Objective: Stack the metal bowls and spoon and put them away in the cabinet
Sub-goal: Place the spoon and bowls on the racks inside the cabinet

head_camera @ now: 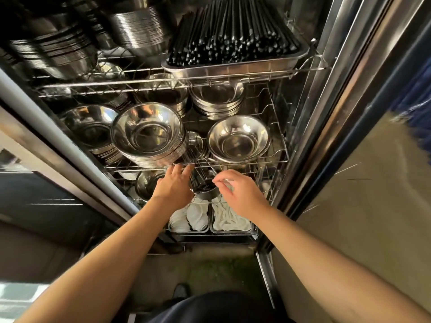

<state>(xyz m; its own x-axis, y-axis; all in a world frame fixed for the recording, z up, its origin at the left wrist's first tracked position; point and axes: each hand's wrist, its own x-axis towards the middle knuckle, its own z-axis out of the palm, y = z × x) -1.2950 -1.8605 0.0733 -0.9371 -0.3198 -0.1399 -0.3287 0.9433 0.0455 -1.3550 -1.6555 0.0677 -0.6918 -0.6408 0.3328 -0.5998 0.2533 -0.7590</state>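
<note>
My left hand and my right hand reach into the open cabinet, just under the front edge of the middle wire shelf. Between them sits a small dark metal bowl. My left hand rests against its left side with the fingers curled round it. The fingertips of my right hand pinch a thin shiny handle, apparently the spoon, above the bowl's rim. The spoon's head is hidden. On the middle shelf stand a tall stack of metal bowls and a single bowl.
More bowl stacks fill the back and left of the shelves. On the top rack is a steel tray full of black chopsticks. Two trays of white cloths lie on the bottom. The steel cabinet door stands open on the right.
</note>
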